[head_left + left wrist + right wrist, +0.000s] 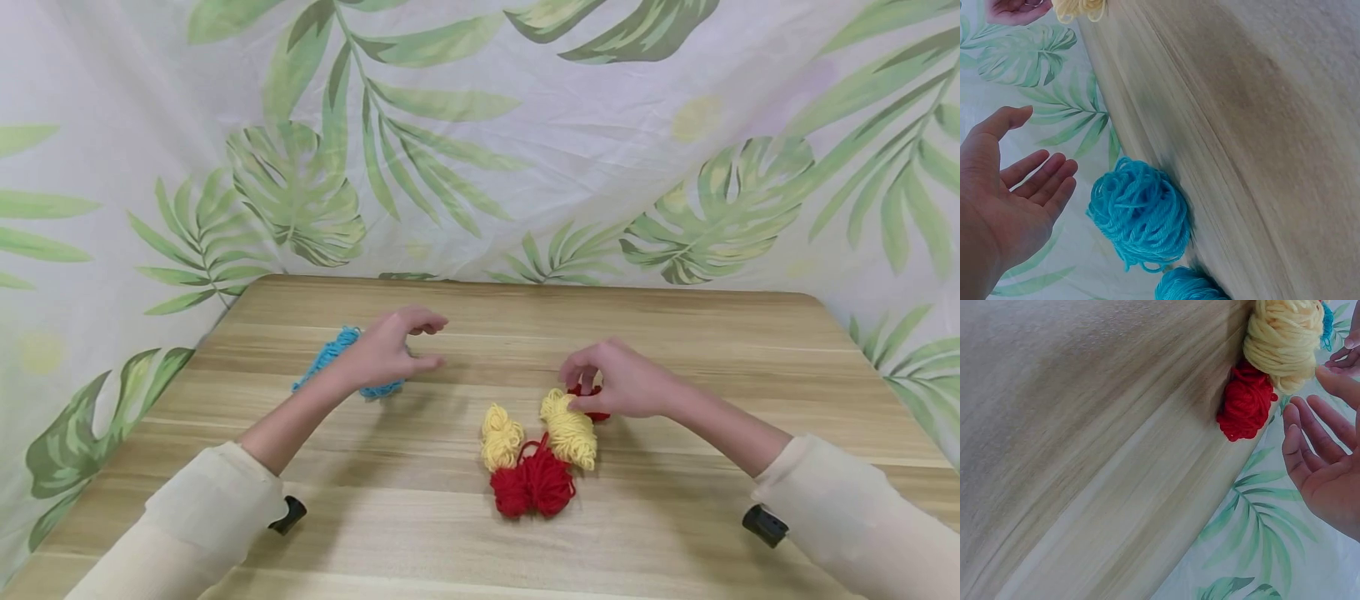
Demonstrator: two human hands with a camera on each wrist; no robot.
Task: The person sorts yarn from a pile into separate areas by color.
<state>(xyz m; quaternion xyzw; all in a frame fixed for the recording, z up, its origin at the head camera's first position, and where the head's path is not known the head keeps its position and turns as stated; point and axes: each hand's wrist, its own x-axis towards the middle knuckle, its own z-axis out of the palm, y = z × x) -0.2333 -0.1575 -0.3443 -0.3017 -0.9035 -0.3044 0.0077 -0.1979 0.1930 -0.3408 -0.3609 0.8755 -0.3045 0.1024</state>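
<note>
My left hand (382,354) hovers at the left with thumb and fingers apart, holding nothing. Beneath and beside it lie blue yarn bundles (326,360), partly hidden by the hand; the left wrist view shows a blue bundle (1140,212) close to the fingers. My right hand (630,379) is over the right-hand bundles, its fingers loosely bent around nothing. A larger yellow yarn bundle (572,433) and a small red yarn bundle (596,404) are nearest to it. In the right wrist view a gap shows between the fingers and the red bundle (1246,403).
A smaller yellow yarn bundle (501,437) and red yarn (532,483) in two lobes lie on the wooden table (660,533), nearer its front. A leaf-patterned cloth (570,150) hangs behind the table's far edge.
</note>
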